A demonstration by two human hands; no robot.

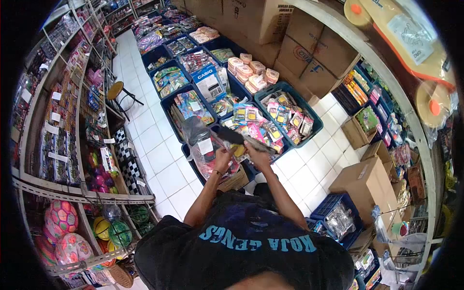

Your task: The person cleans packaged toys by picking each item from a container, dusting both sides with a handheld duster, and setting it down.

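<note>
My left hand point(223, 160) is closed in front of me, at the edge of a clear plastic bag point(197, 140) with a white label. Just to the right, my right hand point(258, 156) is closed on a dark item point(232, 136) with a yellow patch beside it. What exactly the item is cannot be made out. My left fingers touch near the yellow patch, and what they pinch is unclear. Under both hands are blue crates with small packaged goods point(249, 113) in pink, yellow and blue.
Rows of blue crates point(312, 140) stand on the white tiled floor point(165, 169). A blue CASIO box point(208, 82) and pink-lidded tubs point(256, 82) sit among them. Shelves with balls point(72, 247) flank the left; cardboard boxes point(363, 186) stand right. A stool point(115, 90) is at left.
</note>
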